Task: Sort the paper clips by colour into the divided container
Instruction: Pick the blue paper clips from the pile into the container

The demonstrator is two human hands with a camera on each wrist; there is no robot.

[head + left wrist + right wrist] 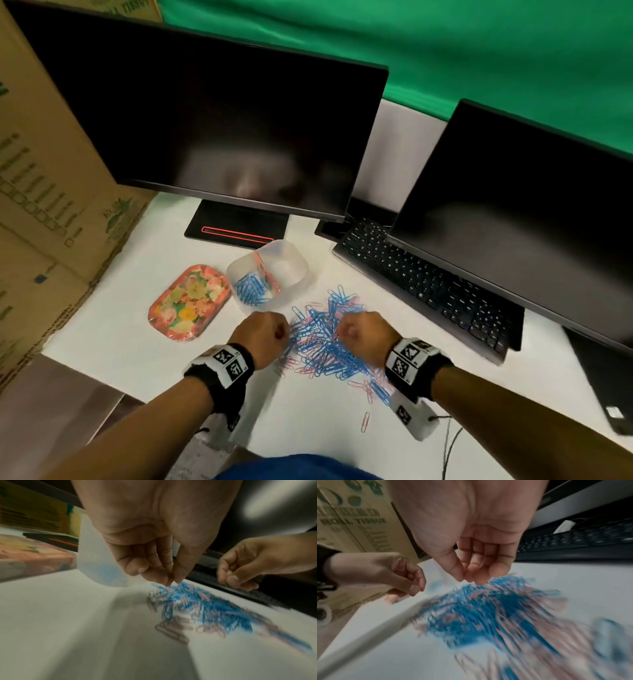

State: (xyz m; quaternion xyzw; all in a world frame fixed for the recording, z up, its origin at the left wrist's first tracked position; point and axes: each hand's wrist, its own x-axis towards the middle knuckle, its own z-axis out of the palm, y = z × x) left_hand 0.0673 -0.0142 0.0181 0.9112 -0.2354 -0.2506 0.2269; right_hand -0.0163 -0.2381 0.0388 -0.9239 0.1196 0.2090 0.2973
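Note:
A heap of blue and pink paper clips lies on the white table, blurred in both wrist views. The translucent divided container stands behind it, with blue clips in its near-left compartment and a few pink clips along the divider. My left hand hovers at the heap's left edge, its thumb and fingertips pressed together; blur hides whether a clip is between them. My right hand hangs over the heap's far side with fingers curled and the thumb at the index tip. Nothing shows in it.
A floral tin lies left of the container. Two dark monitors and a black keyboard stand behind and to the right. Cardboard boxes wall the left side. One pink clip lies apart, near the table's front.

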